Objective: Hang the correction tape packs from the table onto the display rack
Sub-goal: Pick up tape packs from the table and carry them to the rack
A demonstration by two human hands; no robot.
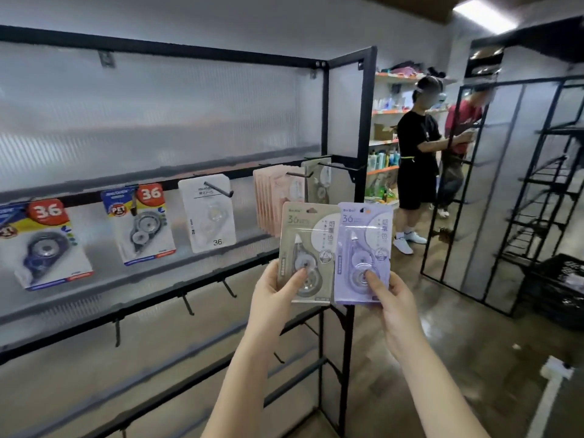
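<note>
left hand [274,289]: raised in front of the display rack [363,121], thumb pressed on the front of the beige pack [308,251], fingers hidden behind it, pinching its lower left corner
right hand [395,298]: thumb on the blister of the purple pack [363,251], fingers behind, gripping its lower edge
packs in hand: both upright, side by side, edges touching or slightly overlapping, held near the rack's right corner post
already hung: two blue and red packs [143,222] at the left, a white pack [208,213] in the middle, a bunch of pink packs [275,200] and a beige one [319,181] at the right, all on the upper rail
lower rail: bare hooks [229,287]
background: two people [417,153] stand by shelves; a dark crate [559,286] on the floor
</note>
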